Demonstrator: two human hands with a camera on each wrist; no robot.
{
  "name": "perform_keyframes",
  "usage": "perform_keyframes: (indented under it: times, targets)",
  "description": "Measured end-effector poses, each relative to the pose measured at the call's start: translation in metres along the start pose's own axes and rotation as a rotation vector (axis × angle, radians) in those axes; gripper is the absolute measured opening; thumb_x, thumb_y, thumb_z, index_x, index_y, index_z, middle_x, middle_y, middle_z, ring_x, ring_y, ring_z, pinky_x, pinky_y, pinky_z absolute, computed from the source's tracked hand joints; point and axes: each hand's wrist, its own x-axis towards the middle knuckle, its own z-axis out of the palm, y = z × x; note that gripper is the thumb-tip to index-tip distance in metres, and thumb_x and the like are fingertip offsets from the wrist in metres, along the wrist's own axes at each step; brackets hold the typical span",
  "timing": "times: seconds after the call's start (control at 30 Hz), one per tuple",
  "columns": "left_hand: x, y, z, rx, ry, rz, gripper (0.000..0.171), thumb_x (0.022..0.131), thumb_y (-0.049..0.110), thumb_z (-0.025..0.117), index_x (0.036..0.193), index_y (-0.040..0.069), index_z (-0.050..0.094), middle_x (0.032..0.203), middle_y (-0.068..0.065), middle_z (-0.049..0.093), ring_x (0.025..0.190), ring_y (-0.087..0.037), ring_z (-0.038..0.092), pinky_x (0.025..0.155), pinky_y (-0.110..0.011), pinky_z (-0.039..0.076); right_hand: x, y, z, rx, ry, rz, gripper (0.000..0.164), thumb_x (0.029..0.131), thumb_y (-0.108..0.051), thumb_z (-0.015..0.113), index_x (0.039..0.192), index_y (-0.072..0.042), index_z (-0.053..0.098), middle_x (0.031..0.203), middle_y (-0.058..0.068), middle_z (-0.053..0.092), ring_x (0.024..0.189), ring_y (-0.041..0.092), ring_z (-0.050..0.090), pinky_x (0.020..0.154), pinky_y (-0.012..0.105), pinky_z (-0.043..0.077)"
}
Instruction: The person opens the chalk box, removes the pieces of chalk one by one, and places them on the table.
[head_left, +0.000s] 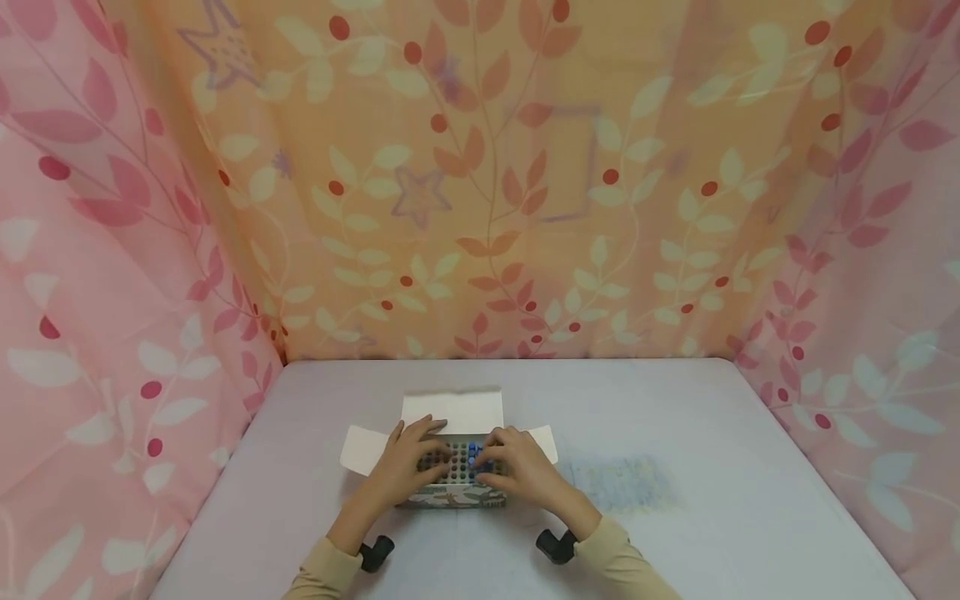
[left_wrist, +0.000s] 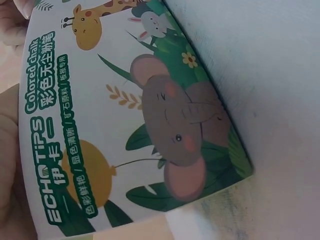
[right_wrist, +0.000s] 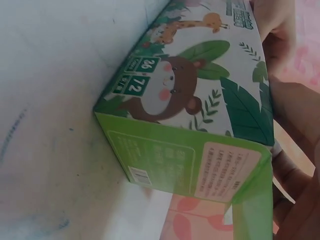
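Observation:
A chalk box (head_left: 453, 497) with its lid up stands on the table in the head view, rows of round chalk ends filling it. Blue chalks (head_left: 472, 454) show at the right part of the rows, paler ones in the middle. My left hand (head_left: 405, 458) reaches over the left end, fingers spread, thumb and forefinger apart at the chalks. Over the right end is my right hand (head_left: 521, 467), bent fingers right at the blue chalks, thumb and forefinger apart. The front panel (left_wrist: 175, 115) with an elephant reads "Colored chalk"; the green end (right_wrist: 165, 160) bears a label.
The white lid flap (head_left: 453, 410) stands at the back of the box, with side flaps (head_left: 363, 450) folded out. A bluish smudge (head_left: 626, 483) marks the white tabletop (head_left: 637, 408) to the right. Patterned curtains (head_left: 480, 208) hang around the table.

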Motion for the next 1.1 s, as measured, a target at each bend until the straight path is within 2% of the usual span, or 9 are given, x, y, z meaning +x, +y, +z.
perform_keyframes:
  times: [0.3,0.4,0.5,0.63,0.87,1.1]
  targets:
    - [0.001,-0.003,0.006,-0.044,-0.019,-0.053,0.016,0.078,0.03,0.074,0.092,0.025,0.069,0.136,-0.005,0.049,0.135,-0.032,0.032,0.111,-0.062,0.01,0.004,0.008,0.003,0.064,-0.045,-0.016,0.012,0.081,-0.035,0.071,0.091,-0.03,0.073,0.095,-0.011,0.052,0.08,0.005,0.046,0.067,0.021,0.031]
    - [0.0,-0.003,0.008,-0.051,-0.012,-0.049,0.016,0.078,0.03,0.074,0.093,0.025,0.069,0.137,-0.005,0.049,0.135,-0.033,0.032,0.111,-0.062,0.01,0.005,0.011,0.007,0.097,-0.02,-0.021,0.01,0.08,-0.034,0.072,0.089,-0.029,0.073,0.094,-0.012,0.052,0.079,0.005,0.047,0.066,0.021,0.028]
    - [0.001,-0.002,0.007,-0.06,0.004,-0.041,0.016,0.079,0.03,0.073,0.093,0.024,0.069,0.137,-0.005,0.049,0.135,-0.033,0.032,0.111,-0.062,0.009,0.007,0.012,0.01,0.106,0.043,-0.03,0.011,0.078,-0.035,0.073,0.088,-0.029,0.071,0.093,-0.013,0.052,0.078,0.006,0.047,0.065,0.021,0.028]
    - [0.002,-0.002,0.005,-0.054,0.025,-0.043,0.015,0.079,0.031,0.074,0.092,0.025,0.069,0.136,-0.005,0.05,0.134,-0.033,0.033,0.111,-0.062,0.01,0.011,0.008,0.011,0.077,0.086,-0.03,0.019,0.077,-0.037,0.074,0.093,-0.028,0.071,0.093,-0.011,0.052,0.077,0.006,0.046,0.065,0.02,0.03]
    - [0.003,-0.003,0.004,-0.035,0.037,-0.051,0.015,0.078,0.031,0.074,0.091,0.025,0.069,0.135,-0.004,0.051,0.133,-0.033,0.035,0.112,-0.061,0.011,0.019,0.002,0.012,0.018,0.04,0.0,0.016,0.076,-0.036,0.075,0.09,-0.028,0.074,0.092,-0.01,0.05,0.079,0.005,0.045,0.067,0.022,0.033]
    - [-0.001,-0.007,0.01,-0.012,0.044,-0.046,0.013,0.078,0.031,0.074,0.09,0.026,0.07,0.134,-0.002,0.052,0.132,-0.032,0.037,0.111,-0.061,0.014,0.016,0.0,0.013,0.038,0.027,0.046,0.018,0.078,-0.035,0.074,0.094,-0.026,0.072,0.092,-0.009,0.051,0.078,0.005,0.047,0.069,0.024,0.041]
